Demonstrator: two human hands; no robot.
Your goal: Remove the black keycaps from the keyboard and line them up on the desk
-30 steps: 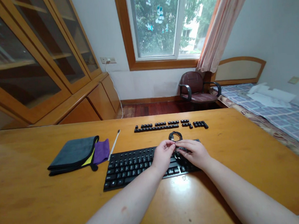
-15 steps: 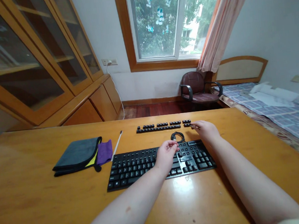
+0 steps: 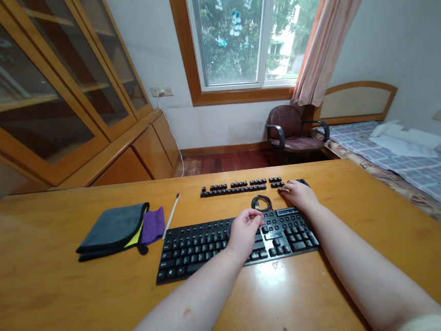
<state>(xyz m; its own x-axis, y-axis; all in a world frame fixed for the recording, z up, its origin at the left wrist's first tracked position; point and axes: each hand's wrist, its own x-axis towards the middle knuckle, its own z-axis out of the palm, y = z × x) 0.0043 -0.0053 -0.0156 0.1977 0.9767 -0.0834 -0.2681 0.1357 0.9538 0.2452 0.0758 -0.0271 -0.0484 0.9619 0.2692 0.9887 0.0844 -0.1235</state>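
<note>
A black computer keyboard point(image 3: 200, 247) lies on the wooden desk, with bare spots in its upper right part where keycaps are off. Above its middle is my left hand point(image 3: 246, 233), thumb and fingertips pressed together; anything pinched there is too small to make out. Beyond the keyboard, loose black keycaps point(image 3: 238, 189) are laid out in two rows. My right hand point(image 3: 301, 195) rests low at the right end of these rows, its fingertips closed on a dark keycap point(image 3: 281, 190). Further dark keycaps point(image 3: 304, 182) show partly behind that hand.
The keyboard's coiled cable point(image 3: 261, 203) lies behind it. On the left are a folded grey cloth point(image 3: 112, 226), a purple cloth point(image 3: 152, 225) and a thin white brush point(image 3: 172, 213). A brown office chair point(image 3: 287, 129) stands past the desk's far edge.
My right hand has shifted slightly left and lower beside the keycap rows, uncovering dark keycaps behind it. My left hand has stayed nearly still over the keyboard.
</note>
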